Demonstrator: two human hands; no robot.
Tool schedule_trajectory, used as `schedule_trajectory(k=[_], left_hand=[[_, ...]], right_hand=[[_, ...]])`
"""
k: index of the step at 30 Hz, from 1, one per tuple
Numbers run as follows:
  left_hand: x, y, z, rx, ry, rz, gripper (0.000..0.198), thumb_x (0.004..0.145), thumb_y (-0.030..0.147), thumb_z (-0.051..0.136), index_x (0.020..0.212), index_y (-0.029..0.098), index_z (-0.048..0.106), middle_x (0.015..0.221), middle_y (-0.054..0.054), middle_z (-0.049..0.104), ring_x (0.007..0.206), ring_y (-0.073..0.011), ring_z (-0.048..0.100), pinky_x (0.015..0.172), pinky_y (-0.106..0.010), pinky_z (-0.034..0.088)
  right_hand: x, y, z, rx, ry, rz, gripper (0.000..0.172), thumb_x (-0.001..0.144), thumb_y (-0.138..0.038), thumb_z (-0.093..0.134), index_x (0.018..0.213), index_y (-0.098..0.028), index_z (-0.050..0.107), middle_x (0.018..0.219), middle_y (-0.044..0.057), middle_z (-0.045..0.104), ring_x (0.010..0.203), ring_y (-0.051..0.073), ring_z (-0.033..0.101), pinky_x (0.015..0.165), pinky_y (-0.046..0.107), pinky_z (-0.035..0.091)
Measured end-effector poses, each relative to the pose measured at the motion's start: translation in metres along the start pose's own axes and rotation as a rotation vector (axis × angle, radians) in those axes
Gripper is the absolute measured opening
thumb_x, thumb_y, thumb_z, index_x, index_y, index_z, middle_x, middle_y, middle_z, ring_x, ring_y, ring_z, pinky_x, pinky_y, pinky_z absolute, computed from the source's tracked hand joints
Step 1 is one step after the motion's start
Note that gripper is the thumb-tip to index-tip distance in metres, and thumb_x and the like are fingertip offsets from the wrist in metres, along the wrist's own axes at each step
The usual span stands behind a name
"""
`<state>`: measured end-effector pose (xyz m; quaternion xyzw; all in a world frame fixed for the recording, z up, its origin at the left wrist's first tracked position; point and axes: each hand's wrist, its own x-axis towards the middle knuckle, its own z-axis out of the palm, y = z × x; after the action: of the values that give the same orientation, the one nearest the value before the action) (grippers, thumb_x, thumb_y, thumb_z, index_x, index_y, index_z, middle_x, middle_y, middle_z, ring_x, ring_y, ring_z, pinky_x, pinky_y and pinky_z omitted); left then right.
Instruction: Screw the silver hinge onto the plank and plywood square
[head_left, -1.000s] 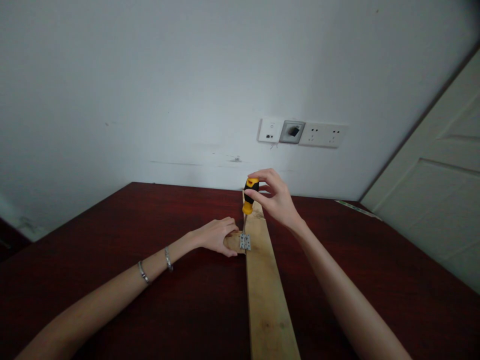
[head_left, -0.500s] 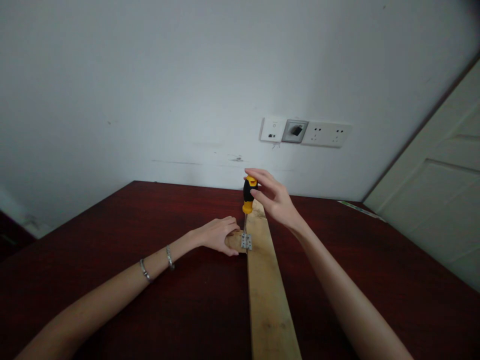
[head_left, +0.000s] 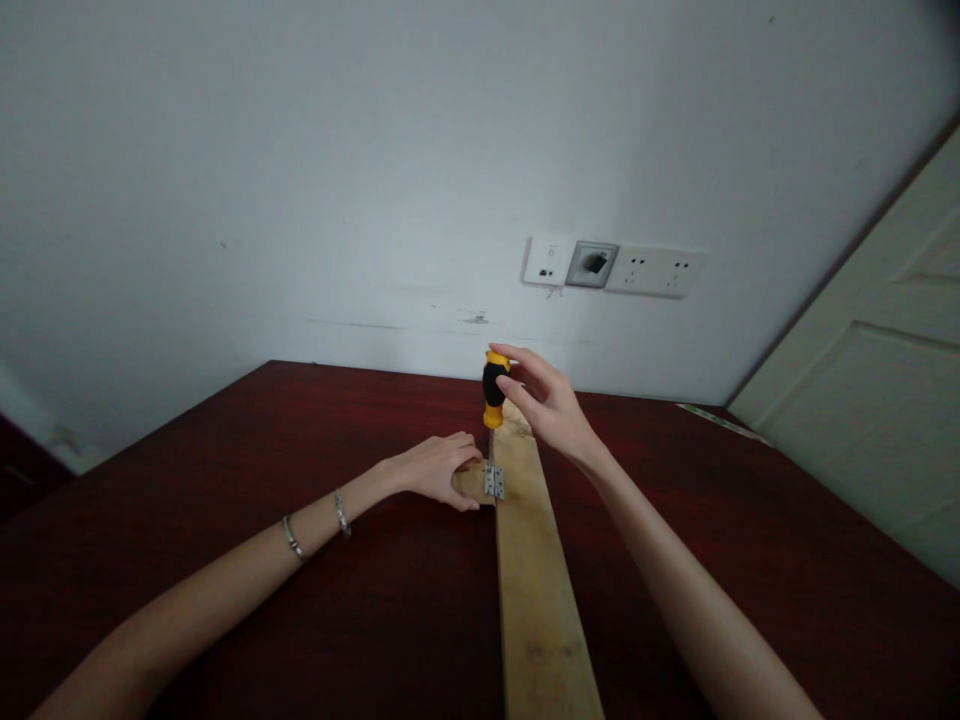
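Note:
My right hand (head_left: 541, 392) grips the black-and-yellow handle of a screwdriver (head_left: 494, 388), which stands nearly upright. Its shaft runs down to the left leaf of a small silver hinge (head_left: 494, 481); the exact tip contact is too small to make out. The hinge lies across the seam between a short wooden block (head_left: 469, 484) and a long wooden plank (head_left: 536, 580). Around the block's left end, my left hand (head_left: 441, 470) is closed, fingers at the far edge and thumb at the near edge.
Dark red tabletop (head_left: 225, 480) spreads under the wood and meets a white wall at the back. A row of wall sockets (head_left: 649, 270) sits above it. Near the right rear edge lies a thin pale strip (head_left: 724, 423), close to a white panelled door (head_left: 885, 400).
The screwdriver handle has turned a little and tilted slightly left, with my right hand's fingers shifting along with it. My left hand keeps its hold on the block.

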<state>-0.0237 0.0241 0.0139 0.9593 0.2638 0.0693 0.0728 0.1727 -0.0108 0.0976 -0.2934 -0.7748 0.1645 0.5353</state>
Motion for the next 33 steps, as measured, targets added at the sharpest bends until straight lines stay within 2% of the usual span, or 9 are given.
schedule_trajectory(k=[3,8,13,15,19,24,26,30,33], left_hand=[[0.0,0.0,-0.001,0.002,-0.002,0.001,0.057,0.067,0.057,0.071,0.106,0.017,0.058,0.1,-0.005,0.055,0.086,-0.022,0.057,0.07,-0.029,0.044],[0.0,0.0,-0.001,-0.003,0.002,0.009,0.055,0.068,0.057,0.07,0.105,0.018,0.058,0.1,-0.005,0.056,0.088,-0.0226,0.057,0.07,-0.029,0.044],[0.0,-0.002,0.002,-0.005,0.014,0.017,0.057,0.067,0.057,0.071,0.106,0.017,0.058,0.1,-0.005,0.056,0.087,-0.0215,0.057,0.07,-0.029,0.044],[0.0,-0.002,0.003,-0.008,0.019,0.024,0.057,0.067,0.057,0.071,0.106,0.017,0.058,0.101,-0.005,0.056,0.087,-0.0213,0.057,0.071,-0.028,0.045],[0.0,-0.004,0.003,-0.008,0.025,0.03,0.058,0.068,0.057,0.071,0.107,0.017,0.058,0.101,-0.006,0.056,0.088,-0.0221,0.057,0.07,-0.028,0.044],[0.0,-0.005,0.005,-0.012,0.033,0.03,0.058,0.067,0.058,0.071,0.107,0.017,0.058,0.101,-0.005,0.056,0.088,-0.0221,0.058,0.071,-0.029,0.045],[0.0,-0.005,0.005,-0.01,0.032,0.029,0.059,0.067,0.058,0.072,0.108,0.017,0.058,0.101,-0.005,0.056,0.088,-0.022,0.058,0.072,-0.029,0.045],[0.0,-0.005,0.006,-0.015,0.031,0.034,0.06,0.067,0.056,0.072,0.11,0.017,0.058,0.102,-0.005,0.056,0.091,-0.0228,0.058,0.074,-0.03,0.046],[0.0,-0.006,0.006,-0.018,0.034,0.033,0.06,0.067,0.056,0.072,0.11,0.016,0.058,0.103,-0.006,0.056,0.091,-0.023,0.058,0.075,-0.03,0.046]], right_hand=[[0.0,0.003,0.001,0.03,0.007,0.031,0.034,0.089,-0.032,0.057,0.122,-0.031,0.057,0.123,0.005,0.06,0.108,0.021,0.058,0.093,0.043,0.05],[0.001,-0.002,0.001,-0.029,0.061,-0.034,0.03,0.08,-0.032,0.069,0.11,-0.03,0.062,0.114,0.005,0.058,0.103,0.02,0.058,0.085,0.037,0.053],[0.002,-0.004,-0.002,0.007,-0.017,-0.037,0.028,0.091,-0.027,0.053,0.117,-0.03,0.06,0.123,0.005,0.06,0.115,0.02,0.056,0.096,0.042,0.048],[0.002,-0.003,-0.001,0.006,0.003,-0.043,0.027,0.088,-0.027,0.058,0.115,-0.029,0.06,0.117,0.005,0.061,0.108,0.02,0.058,0.092,0.041,0.05],[0.001,-0.005,0.0,-0.086,0.059,-0.055,0.028,0.08,-0.031,0.069,0.106,-0.027,0.061,0.106,0.005,0.054,0.098,0.019,0.056,0.079,0.035,0.053],[0.001,-0.01,-0.004,-0.12,-0.027,-0.107,0.03,0.092,-0.025,0.051,0.122,-0.03,0.055,0.124,0.007,0.052,0.118,0.021,0.05,0.1,0.044,0.043],[0.001,-0.008,-0.005,-0.075,-0.064,-0.117,0.033,0.095,-0.023,0.045,0.125,-0.031,0.053,0.127,0.006,0.054,0.12,0.02,0.05,0.104,0.045,0.04],[0.001,-0.004,0.0,-0.011,0.002,-0.076,0.03,0.089,-0.027,0.058,0.119,-0.03,0.056,0.117,0.005,0.059,0.104,0.019,0.058,0.089,0.038,0.051],[0.001,-0.007,0.002,-0.062,0.054,-0.085,0.026,0.081,-0.03,0.07,0.105,-0.028,0.06,0.106,0.004,0.057,0.097,0.018,0.058,0.08,0.035,0.053]])
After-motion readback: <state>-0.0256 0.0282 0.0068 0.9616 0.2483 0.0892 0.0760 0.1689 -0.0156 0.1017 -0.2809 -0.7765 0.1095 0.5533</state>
